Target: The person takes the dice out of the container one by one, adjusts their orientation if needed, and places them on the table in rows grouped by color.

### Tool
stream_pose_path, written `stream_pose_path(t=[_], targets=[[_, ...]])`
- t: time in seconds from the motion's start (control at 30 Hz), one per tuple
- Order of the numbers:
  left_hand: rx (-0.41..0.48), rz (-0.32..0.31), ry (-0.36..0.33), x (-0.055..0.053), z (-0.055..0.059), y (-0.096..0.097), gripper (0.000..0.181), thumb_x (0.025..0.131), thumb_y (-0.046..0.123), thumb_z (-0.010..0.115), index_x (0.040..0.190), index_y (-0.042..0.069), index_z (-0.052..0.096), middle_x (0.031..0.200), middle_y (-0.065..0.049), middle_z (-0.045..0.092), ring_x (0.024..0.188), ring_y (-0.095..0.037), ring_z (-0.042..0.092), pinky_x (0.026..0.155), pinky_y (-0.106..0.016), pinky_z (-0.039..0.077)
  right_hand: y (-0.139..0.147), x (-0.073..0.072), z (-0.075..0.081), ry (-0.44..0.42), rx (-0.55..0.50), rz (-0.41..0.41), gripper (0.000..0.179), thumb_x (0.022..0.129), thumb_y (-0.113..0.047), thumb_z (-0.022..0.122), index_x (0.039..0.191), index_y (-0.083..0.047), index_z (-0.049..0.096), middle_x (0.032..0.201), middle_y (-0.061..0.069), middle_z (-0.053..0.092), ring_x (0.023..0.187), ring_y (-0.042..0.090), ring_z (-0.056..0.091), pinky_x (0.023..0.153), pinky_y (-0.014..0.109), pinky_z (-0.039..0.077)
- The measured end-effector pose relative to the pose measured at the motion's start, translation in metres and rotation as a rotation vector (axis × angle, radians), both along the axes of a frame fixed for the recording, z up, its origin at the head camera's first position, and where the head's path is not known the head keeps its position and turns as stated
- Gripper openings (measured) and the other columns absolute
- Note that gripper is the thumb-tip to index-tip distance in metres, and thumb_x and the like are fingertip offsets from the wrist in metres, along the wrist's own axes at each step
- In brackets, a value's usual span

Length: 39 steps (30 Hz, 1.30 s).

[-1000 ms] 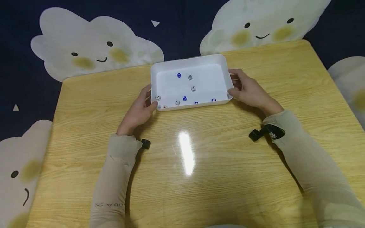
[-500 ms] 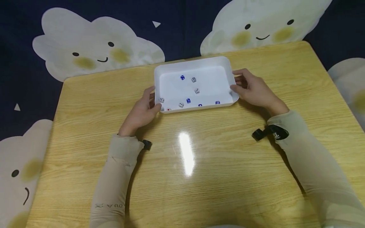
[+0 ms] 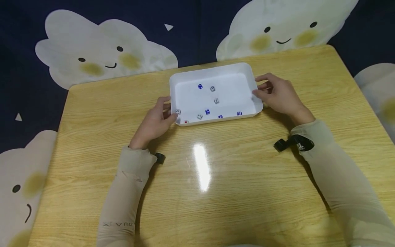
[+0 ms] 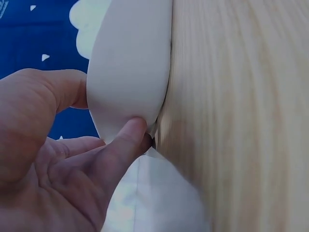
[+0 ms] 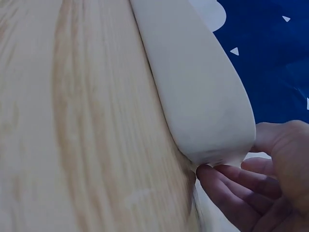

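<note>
A shallow white tray [image 3: 234, 82] sits toward the back of the wooden table. Scattered inside it are several dice, among them a blue die [image 3: 200, 86] and a white die [image 3: 216, 101]. At the tray's left end my left hand [image 3: 155, 120] grips it, thumb over the rim by the near corner and fingers against the outer end wall. My right hand [image 3: 280, 96] holds the opposite end, its thumb at the rim. The right wrist view shows those fingers [image 5: 236, 188] at the tray's lower corner. A white die with a red pip [image 3: 186, 121] is partly hidden by the near wall.
The wooden table [image 3: 231, 192] stretches between the forearms, with a bright light reflection [image 3: 202, 166] on it. Behind its far edge hangs a dark blue cloth [image 3: 200, 31] with clouds. Small black devices [image 3: 160, 158] sit at both wrists.
The tray has slid right and a little toward me, with its dice and both hands along with it. The dice keep about the same arrangement inside.
</note>
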State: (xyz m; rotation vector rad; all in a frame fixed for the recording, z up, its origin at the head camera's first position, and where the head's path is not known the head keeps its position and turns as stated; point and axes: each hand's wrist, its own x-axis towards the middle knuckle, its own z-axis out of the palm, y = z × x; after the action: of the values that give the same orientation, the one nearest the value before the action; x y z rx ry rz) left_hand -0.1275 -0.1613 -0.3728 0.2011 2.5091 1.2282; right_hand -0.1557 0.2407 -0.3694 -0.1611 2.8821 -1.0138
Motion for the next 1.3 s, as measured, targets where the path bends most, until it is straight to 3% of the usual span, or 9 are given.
stream_pose_path(t=[0.17,0.33,0.4,0.7,1.03,1.3], targets=[[-0.020,0.000,0.017,0.001,0.001,0.002,0.064,0.102,0.018,0.059,0.157,0.004,0.030,0.152,-0.025,0.053,0.138,-0.034,0.059,0.113,-0.046,0.052,0.001,0.001,0.001,0.048,0.017,-0.032,0.043,0.100,-0.030,0.067,0.135,-0.005,0.065,0.118,0.025,0.075,0.098,0.033,0.073,0.060,0.009,0.043],[-0.038,0.006,0.016,0.001,0.001,0.004,0.063,0.102,0.018,0.060,0.156,0.005,0.032,0.151,-0.023,0.055,0.137,-0.033,0.060,0.113,-0.046,0.052,0.003,-0.001,0.003,0.062,0.035,-0.057,0.038,0.097,-0.030,0.071,0.126,-0.005,0.070,0.110,0.022,0.077,0.080,0.016,0.068,0.058,0.010,0.043],[-0.032,0.009,0.012,0.001,0.001,0.005,0.062,0.102,0.019,0.062,0.155,0.005,0.033,0.151,-0.023,0.056,0.136,-0.033,0.061,0.113,-0.046,0.053,0.004,-0.001,0.004,0.049,0.043,-0.058,0.037,0.097,-0.030,0.071,0.125,-0.005,0.070,0.110,0.021,0.077,0.080,0.015,0.066,0.058,0.011,0.043],[-0.015,0.015,-0.001,0.004,0.003,0.009,0.063,0.100,0.024,0.067,0.153,0.006,0.036,0.150,-0.020,0.057,0.133,-0.032,0.063,0.112,-0.047,0.053,0.004,0.001,0.009,0.039,0.090,-0.052,0.033,0.097,-0.024,0.068,0.122,-0.003,0.070,0.110,0.023,0.075,0.091,0.030,0.070,0.059,0.012,0.042],[0.007,-0.013,0.007,0.005,0.003,0.015,0.060,0.100,0.021,0.068,0.150,0.005,0.038,0.147,-0.021,0.059,0.130,-0.034,0.065,0.109,-0.046,0.055,0.008,0.002,0.014,-0.028,0.141,-0.047,0.032,0.093,-0.020,0.067,0.120,-0.003,0.063,0.113,0.022,0.072,0.094,0.032,0.066,0.067,0.025,0.043],[0.008,-0.053,0.019,0.005,0.004,0.011,0.059,0.099,0.017,0.067,0.148,0.003,0.038,0.146,-0.024,0.060,0.130,-0.035,0.065,0.110,-0.047,0.055,0.007,0.001,0.017,-0.092,0.190,-0.013,0.031,0.091,-0.018,0.070,0.115,-0.003,0.058,0.111,0.020,0.070,0.089,0.029,0.060,0.065,0.029,0.043]])
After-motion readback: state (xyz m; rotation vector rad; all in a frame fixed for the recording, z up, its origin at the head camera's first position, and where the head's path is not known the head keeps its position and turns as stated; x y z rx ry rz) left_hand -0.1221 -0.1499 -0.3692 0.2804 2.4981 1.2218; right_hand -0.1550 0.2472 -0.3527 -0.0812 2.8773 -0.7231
